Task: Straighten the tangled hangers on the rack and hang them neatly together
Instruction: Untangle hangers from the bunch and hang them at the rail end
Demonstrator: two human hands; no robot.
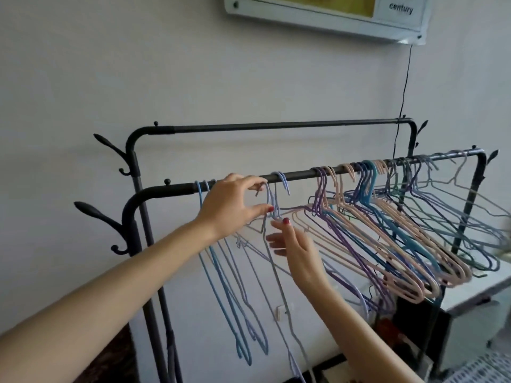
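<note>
A black metal rack has a front rail (301, 174) and a higher back rail (276, 125). Several blue and grey hangers (221, 275) hang edge-on at the rail's left end. A tangled bunch of pink, purple and blue hangers (387, 230) leans across the right half. My left hand (235, 203) is just under the rail, thumb and fingers pinched on the neck of a pale blue hanger (272, 211). My right hand (296, 247) reaches up from below, its fingertips touching the same hanger's neck. A lilac hook (282, 181) sits on the rail just right of my left hand.
Side hooks (110, 150) stick out from the rack's left post. A white unit (331, 15) is mounted on the wall above, with a black cable (402, 87) running down behind the rack. A white cabinet (475, 294) stands at the lower right.
</note>
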